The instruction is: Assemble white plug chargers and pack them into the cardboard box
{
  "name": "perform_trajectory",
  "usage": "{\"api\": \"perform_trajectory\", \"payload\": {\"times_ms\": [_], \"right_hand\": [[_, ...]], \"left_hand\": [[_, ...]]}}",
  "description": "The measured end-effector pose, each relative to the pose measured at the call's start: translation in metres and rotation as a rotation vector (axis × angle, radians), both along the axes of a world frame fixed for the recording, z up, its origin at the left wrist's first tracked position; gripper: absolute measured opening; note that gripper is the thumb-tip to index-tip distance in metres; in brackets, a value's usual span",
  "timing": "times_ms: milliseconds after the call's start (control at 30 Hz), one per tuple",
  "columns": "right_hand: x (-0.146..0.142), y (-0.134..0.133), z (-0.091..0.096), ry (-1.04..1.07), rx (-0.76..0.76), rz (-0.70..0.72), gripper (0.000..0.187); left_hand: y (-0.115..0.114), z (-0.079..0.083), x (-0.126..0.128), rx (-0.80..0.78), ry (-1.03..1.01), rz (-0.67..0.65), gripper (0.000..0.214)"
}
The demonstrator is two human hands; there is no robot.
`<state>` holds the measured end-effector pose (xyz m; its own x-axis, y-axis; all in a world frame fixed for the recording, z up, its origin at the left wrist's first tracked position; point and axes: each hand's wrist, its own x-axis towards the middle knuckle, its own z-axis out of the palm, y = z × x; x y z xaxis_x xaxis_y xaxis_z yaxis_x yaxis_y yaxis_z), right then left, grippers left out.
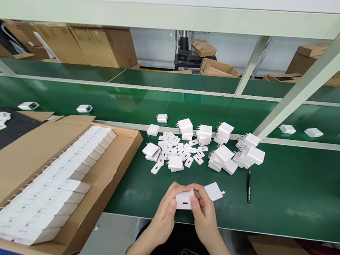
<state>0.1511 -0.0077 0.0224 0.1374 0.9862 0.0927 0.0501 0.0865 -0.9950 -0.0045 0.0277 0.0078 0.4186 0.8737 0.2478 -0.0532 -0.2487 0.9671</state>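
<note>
Both hands hold one white charger (184, 199) over the front edge of the green table; its red-lined port faces me. My left hand (166, 210) grips its left side with curled fingers. My right hand (204, 215) pinches its top and right side. Another white charger (214, 190) lies just behind my right hand. Further back sits a heap of white chargers (226, 148) and several small white film tabs (179, 149).
A long cardboard box (111, 170) packed with rows of white chargers (55, 187) lies at the left. Black tweezers (249, 187) rest right of the hands. Loose chargers (287, 128) sit on the green conveyor belt (129, 105) behind. Cartons stand beyond and under the table.
</note>
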Motion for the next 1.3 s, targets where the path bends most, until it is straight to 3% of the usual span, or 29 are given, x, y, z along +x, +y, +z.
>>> {"api": "perform_trajectory", "payload": {"times_ms": [133, 400, 700, 1000, 1300], "right_hand": [[-0.001, 0.002, 0.001, 0.013, -0.005, -0.020, 0.047], [-0.006, 0.001, -0.010, -0.065, -0.038, 0.011, 0.047], [-0.007, 0.011, -0.035, -0.114, -0.062, 0.006, 0.047], [-0.007, 0.009, -0.035, -0.080, -0.077, 0.061, 0.049], [-0.006, 0.012, -0.038, -0.077, -0.062, 0.074, 0.047]], "left_hand": [[0.001, -0.003, -0.001, 0.016, 0.006, -0.026, 0.043], [0.008, -0.012, -0.001, 0.113, -0.028, 0.070, 0.040], [0.005, -0.032, 0.000, -0.090, 0.025, 0.094, 0.050], [0.004, -0.035, -0.002, 0.036, 0.013, 0.140, 0.041], [0.003, -0.039, 0.002, -0.026, -0.062, 0.162, 0.053]]}}
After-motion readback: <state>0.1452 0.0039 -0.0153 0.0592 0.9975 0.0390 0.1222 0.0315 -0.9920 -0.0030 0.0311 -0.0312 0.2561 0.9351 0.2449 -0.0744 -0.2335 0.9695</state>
